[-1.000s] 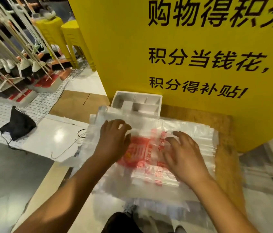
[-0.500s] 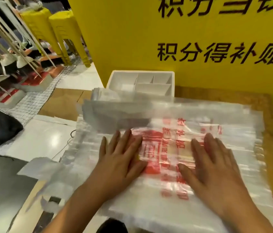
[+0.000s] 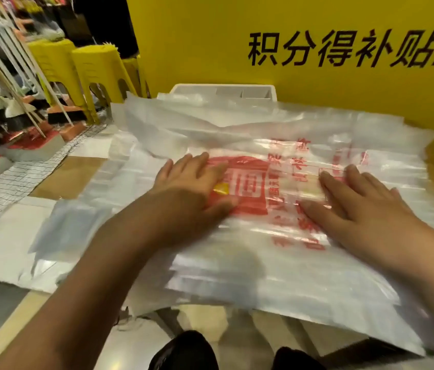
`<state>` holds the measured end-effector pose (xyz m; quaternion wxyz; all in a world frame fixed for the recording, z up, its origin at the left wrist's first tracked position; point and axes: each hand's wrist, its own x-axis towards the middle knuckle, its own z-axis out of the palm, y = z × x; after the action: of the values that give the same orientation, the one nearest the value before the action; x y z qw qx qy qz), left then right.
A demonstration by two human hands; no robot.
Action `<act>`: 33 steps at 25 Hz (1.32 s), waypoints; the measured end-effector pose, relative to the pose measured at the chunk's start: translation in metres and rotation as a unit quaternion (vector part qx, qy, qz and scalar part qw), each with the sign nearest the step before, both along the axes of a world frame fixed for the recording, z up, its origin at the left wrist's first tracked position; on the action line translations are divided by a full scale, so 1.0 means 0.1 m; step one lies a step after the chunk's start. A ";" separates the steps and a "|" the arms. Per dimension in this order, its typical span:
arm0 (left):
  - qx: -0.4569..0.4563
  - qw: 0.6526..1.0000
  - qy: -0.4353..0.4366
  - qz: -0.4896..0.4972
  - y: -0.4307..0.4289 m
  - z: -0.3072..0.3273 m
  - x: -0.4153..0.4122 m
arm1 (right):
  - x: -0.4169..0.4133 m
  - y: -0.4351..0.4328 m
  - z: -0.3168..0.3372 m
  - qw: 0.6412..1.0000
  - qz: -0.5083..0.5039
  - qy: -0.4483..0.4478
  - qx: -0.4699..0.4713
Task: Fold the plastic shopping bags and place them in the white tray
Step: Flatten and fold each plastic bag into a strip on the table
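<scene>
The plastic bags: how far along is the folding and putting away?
Done: nothing plainly; the white tray has visible compartments that look empty. In hand: left hand and right hand press flat on the top bag of the spread stack. Left: folding, then placing in the tray.

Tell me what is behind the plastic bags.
The white tray stands there, before the yellow board. Only its rim and some dividers show; the plastic bags cover its front part.
</scene>
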<state>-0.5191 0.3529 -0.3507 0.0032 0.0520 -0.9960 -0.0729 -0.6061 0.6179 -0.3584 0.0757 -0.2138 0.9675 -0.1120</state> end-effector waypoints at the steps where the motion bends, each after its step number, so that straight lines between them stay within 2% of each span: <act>1: 0.004 1.000 0.012 -0.008 -0.02 0.06 0.05 | 0.00 -0.02 0.02 1.000 -0.003 0.010 0.003; 3: 0.017 0.998 0.042 -0.043 -0.06 0.21 0.28 | 0.05 -0.03 0.09 0.999 -0.008 0.042 0.020; 5: 0.051 0.993 0.059 -0.087 -0.12 0.31 0.56 | 0.15 -0.03 0.23 0.993 0.002 0.112 0.030; 7: 0.078 0.990 0.021 -0.114 -0.16 0.34 0.76 | 0.28 -0.02 0.39 0.986 0.061 0.152 -0.018; 10: 0.092 0.987 -0.015 -0.130 -0.19 0.39 0.93 | 0.62 0.08 0.55 0.977 0.166 0.114 -0.071; 15: 0.101 0.986 0.025 -0.131 -0.20 0.49 0.98 | 0.80 0.24 0.55 0.962 0.244 0.095 -0.081; 19: 0.114 0.985 0.005 -0.131 -0.23 0.50 0.92 | 0.67 0.23 0.52 0.963 0.232 0.106 -0.089; 23: 0.132 0.985 -0.003 -0.111 -0.30 0.59 0.88 | 0.57 0.19 0.57 0.971 0.209 0.105 -0.042; 27: 0.145 0.982 -0.010 -0.118 -0.27 0.65 0.81 | 0.48 0.13 0.61 0.973 0.191 0.117 -0.049; 31: 0.062 0.993 0.026 -0.098 -0.28 0.69 0.68 | 0.42 0.13 0.58 0.977 0.169 0.125 -0.040; 33: 0.059 0.993 0.041 -0.096 -0.34 0.72 0.65 | 0.40 0.17 0.60 0.979 0.160 0.116 -0.051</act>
<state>-0.4537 0.3191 -0.2788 0.0338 -0.0469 -0.9894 -0.1333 -0.5659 0.6348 -0.2983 -0.0309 -0.3811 0.9160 -0.1219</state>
